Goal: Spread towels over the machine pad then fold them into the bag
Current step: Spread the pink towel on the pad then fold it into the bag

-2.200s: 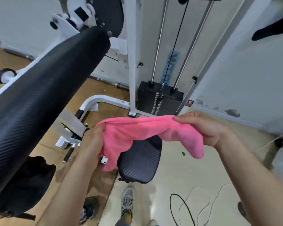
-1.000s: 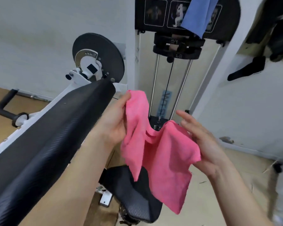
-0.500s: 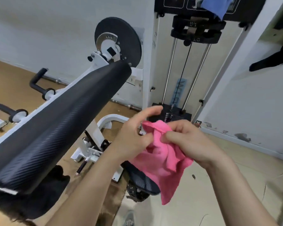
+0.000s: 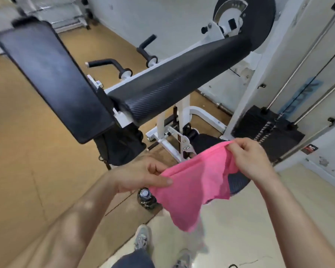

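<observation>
A pink towel point(image 4: 193, 188) hangs folded between my hands, low in front of me and above the floor. My left hand point(image 4: 141, 175) pinches its near left edge between thumb and fingers. My right hand point(image 4: 249, 159) grips its upper right corner with curled fingers. The long black machine pad point(image 4: 174, 82) runs diagonally above and beyond the towel, bare. A black bag point(image 4: 122, 147) hangs under the pad's left end, beside the flat black pad point(image 4: 54, 82).
A white machine frame point(image 4: 166, 132), a black seat point(image 4: 238, 182) under the towel and a weight stack point(image 4: 267, 130) stand ahead. A bottle point(image 4: 146, 196) stands on the floor near my left hand. My shoes point(image 4: 141, 238) show below.
My hands drew apart from the bunched towel and lowered it, stretching it out between them. The view swung left and down, bringing the flat pad and bag into sight.
</observation>
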{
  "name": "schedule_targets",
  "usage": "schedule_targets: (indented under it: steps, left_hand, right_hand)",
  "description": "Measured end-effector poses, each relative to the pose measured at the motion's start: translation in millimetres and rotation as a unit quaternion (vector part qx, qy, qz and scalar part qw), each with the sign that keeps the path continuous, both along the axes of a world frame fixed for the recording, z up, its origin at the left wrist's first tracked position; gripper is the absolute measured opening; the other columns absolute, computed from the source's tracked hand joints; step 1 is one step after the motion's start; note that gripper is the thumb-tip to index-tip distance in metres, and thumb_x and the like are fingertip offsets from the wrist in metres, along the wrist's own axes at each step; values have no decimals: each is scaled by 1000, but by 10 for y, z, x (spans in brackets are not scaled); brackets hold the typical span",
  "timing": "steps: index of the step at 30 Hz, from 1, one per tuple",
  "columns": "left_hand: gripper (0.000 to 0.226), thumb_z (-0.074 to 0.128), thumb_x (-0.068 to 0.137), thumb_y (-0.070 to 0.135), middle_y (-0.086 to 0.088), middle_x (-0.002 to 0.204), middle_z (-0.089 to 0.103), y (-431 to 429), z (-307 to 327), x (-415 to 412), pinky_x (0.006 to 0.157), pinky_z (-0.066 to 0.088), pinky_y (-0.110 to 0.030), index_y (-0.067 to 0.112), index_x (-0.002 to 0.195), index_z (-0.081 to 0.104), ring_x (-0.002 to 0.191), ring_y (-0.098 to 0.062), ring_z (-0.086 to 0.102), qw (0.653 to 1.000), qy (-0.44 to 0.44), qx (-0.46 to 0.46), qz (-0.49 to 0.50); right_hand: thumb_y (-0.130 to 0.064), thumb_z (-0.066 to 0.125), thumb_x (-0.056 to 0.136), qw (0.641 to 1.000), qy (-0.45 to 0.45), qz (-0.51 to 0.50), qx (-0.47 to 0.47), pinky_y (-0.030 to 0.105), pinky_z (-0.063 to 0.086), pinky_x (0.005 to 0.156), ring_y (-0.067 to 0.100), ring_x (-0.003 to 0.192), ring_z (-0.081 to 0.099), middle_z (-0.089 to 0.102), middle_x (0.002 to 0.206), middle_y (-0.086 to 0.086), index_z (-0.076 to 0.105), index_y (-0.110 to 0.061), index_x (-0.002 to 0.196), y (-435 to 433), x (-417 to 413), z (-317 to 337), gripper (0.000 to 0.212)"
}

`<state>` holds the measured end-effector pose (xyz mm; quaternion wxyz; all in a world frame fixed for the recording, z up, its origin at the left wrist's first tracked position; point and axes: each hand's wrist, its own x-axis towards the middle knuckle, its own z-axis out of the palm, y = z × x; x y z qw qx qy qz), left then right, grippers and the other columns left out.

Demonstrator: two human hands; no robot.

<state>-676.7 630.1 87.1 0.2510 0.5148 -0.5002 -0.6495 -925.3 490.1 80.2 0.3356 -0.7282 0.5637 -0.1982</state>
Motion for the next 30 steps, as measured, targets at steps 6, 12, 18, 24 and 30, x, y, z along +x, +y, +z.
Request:
schedule_targets:
  steps: [6, 12, 18, 24, 30]
  left_hand:
    - [35, 67, 89, 44, 5, 61, 56, 741, -226, 712, 55, 36, -28, 16, 69, 68, 58, -11, 50, 986, -164, 25, 19]
    - [45, 56, 95, 43, 3, 56, 42, 1345, -404, 1757, 49, 31, -25, 8, 66, 50, 50, -10, 39, 926, -215, 20, 311]
    - [35, 51, 100, 32, -4, 74, 66, 1588, -394, 2967, 64, 49, -25, 4, 91, 68, 69, -16, 61, 852, -63, -6, 520]
    - [25, 54, 98, 24, -12, 93, 68, 1655, -176, 4293, 77, 48, -35, 3, 106, 64, 83, -22, 62, 827, 28, -10, 562]
    - [19, 57, 95, 22, -10, 84, 68, 1245, 249, 5266, 64, 49, -28, 8, 100, 69, 73, -20, 62, 830, 49, -44, 554]
  right_hand:
    - [-13, 45, 89, 992, -54, -89, 64, 30, 34, 48, 22, 59, 41, 41, 58, 8, 45, -5, 61, 353, 499, -266, 30]
    - [-32, 52, 86, 972, -53, -73, 217, 34, 37, 48, 25, 45, 41, 40, 57, 13, 53, -2, 69, 834, 1402, -482, 34]
    - [-37, 53, 92, 951, -46, -17, 304, 37, 49, 70, 25, 82, 62, 69, 92, 9, 67, -11, 95, 1433, 2908, -482, 30]
    - [-26, 55, 90, 846, -282, -73, 447, 22, 42, 47, 14, 58, 59, 64, 69, 3, 65, -12, 80, 1908, 4446, -47, 19]
    - [-26, 52, 83, 728, -510, -36, 457, 23, 54, 61, 10, 65, 66, 68, 73, 2, 75, -16, 71, 1819, 5541, 700, 28]
